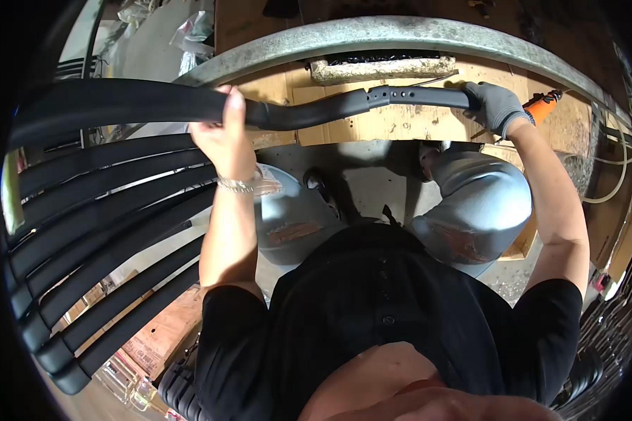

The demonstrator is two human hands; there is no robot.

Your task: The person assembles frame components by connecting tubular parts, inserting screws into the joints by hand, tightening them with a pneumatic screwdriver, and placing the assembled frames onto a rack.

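Observation:
A long black metal tube (316,114), bent and with a row of small holes near its right part, stretches sideways in front of me. Its thick left portion runs out past the left of the view. My left hand (221,137), bare with a bracelet at the wrist, has its fingers and thumb closed around this thick portion. At the far end, my right hand (497,107) in a grey glove grips the tube's thinner tip. Just beyond that hand lies an orange tool (543,107), partly hidden by it.
Several similar black tubes (112,203) lie stacked at my left. A curved grey metal bar (372,31) spans the far side. Behind the held tube, a mottled pale block (383,68) sits on cardboard (316,133). A pale hose (623,165) hangs at right.

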